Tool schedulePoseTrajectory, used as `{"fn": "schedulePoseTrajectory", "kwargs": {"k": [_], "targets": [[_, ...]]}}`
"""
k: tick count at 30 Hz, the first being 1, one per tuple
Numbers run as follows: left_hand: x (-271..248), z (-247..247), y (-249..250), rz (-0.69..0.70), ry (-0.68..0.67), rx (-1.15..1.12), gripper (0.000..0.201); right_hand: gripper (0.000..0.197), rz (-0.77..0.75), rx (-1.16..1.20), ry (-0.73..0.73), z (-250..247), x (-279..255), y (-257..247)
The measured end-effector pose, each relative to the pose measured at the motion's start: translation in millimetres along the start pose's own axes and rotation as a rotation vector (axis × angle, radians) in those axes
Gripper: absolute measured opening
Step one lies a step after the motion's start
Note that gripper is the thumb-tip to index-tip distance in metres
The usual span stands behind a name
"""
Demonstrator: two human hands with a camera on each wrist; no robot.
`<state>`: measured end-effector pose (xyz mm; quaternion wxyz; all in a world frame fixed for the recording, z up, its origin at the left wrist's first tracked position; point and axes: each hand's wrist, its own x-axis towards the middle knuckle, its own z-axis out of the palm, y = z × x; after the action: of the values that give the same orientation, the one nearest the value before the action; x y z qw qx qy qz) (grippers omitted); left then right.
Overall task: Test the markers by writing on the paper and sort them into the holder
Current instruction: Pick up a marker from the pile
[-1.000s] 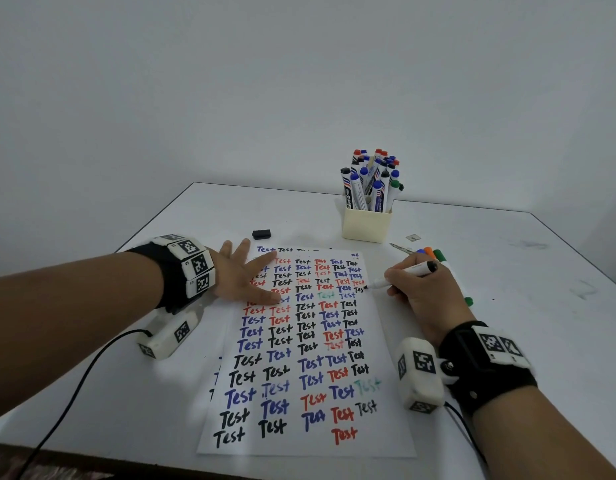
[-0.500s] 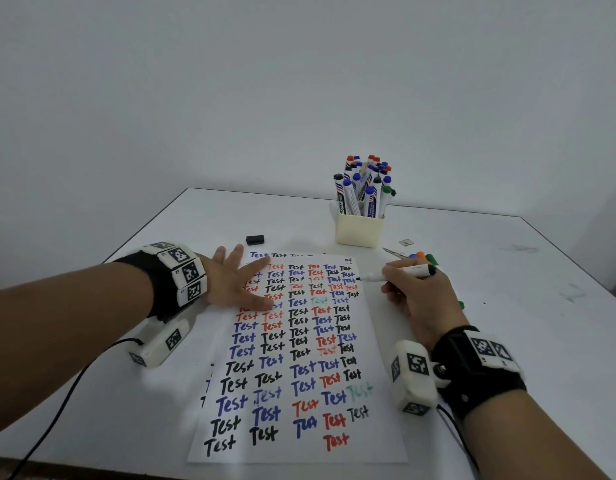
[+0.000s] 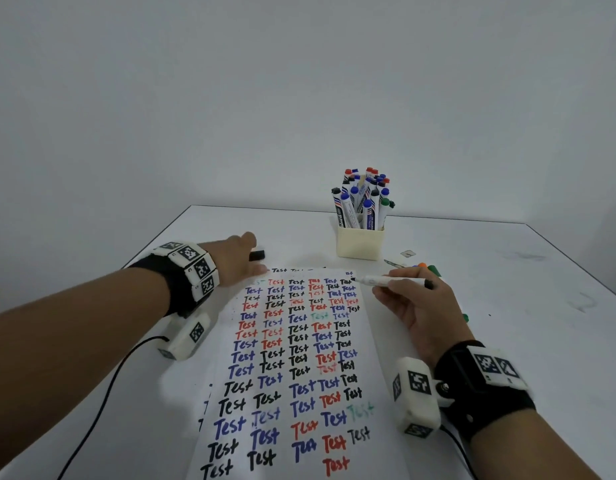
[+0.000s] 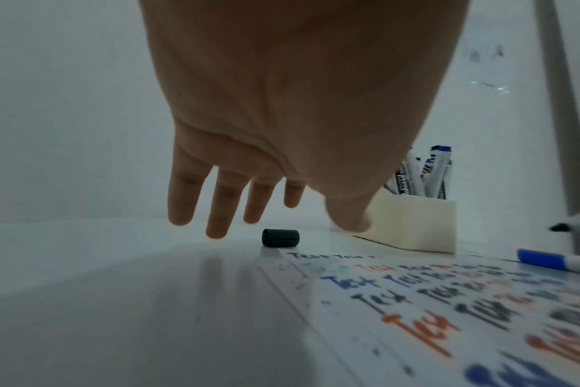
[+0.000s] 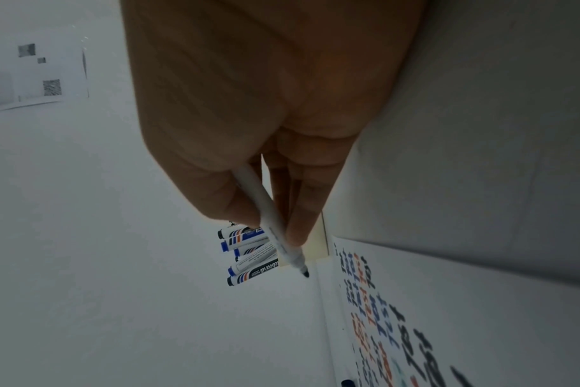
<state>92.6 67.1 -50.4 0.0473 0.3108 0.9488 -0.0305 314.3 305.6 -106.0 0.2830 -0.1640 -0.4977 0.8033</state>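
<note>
While my right hand [image 3: 417, 306] grips the uncapped black marker [image 3: 389, 281], my left hand [image 3: 239, 259] hangs loose-fingered above the small black cap [image 4: 280, 237].

The marker's dark tip sits at the far right corner of the paper [image 3: 299, 358], a flat sheet crowded with inked "Test" words. The boxy cream holder [image 3: 360, 243], bristling with capped markers, stands just beyond the paper's far edge on the smooth white table [image 3: 507, 306]; bare tabletop lies left of the paper.

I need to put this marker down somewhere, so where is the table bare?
Bare: the table right of the right hand, and the near left corner beside the paper. Crowded: between holder and right hand, where loose markers lie, and by the cap at the left hand.
</note>
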Motion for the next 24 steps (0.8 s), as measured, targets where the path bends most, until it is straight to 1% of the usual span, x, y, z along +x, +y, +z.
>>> {"fn": "schedulePoseTrajectory", "kwargs": {"k": [2, 7, 9, 11, 13, 16, 19, 21, 24], "targets": [[13, -1, -2, -0.018, 0.029, 0.064, 0.051, 0.007, -0.006, 0.006, -0.011, 1, -1, 0], [31, 1, -3, 0.022, 0.01, 0.146, 0.029, 0.018, -0.004, -0.009, -0.033, 2, -2, -2], [34, 1, -1, 0.037, 0.005, 0.174, 0.024, 0.017, -0.004, -0.003, -0.03, 3, -2, -2], [34, 0, 2, 0.062, 0.013, 0.152, 0.021, 0.016, 0.0, 0.005, -0.033, 4, -2, -2], [32, -1, 6, 0.144, 0.05, 0.083, 0.021, 0.016, 0.004, 0.013, -0.031, 5, -2, -2], [22, -3, 22, 0.316, 0.138, -0.043, 0.026, 0.017, 0.007, 0.024, -0.033, 7, -3, -4], [9, -7, 46, 0.46, 0.174, -0.134, 0.027, 0.017, 0.009, 0.044, -0.03, 7, -5, -5], [3, -9, 58, 0.515, 0.181, -0.167, 0.027, 0.016, 0.007, 0.054, -0.032, 7, -6, -6], [-3, -10, 70, 0.557, 0.187, -0.214, 0.026, 0.019, 0.003, 0.071, -0.035, 7, -7, -7]]}}
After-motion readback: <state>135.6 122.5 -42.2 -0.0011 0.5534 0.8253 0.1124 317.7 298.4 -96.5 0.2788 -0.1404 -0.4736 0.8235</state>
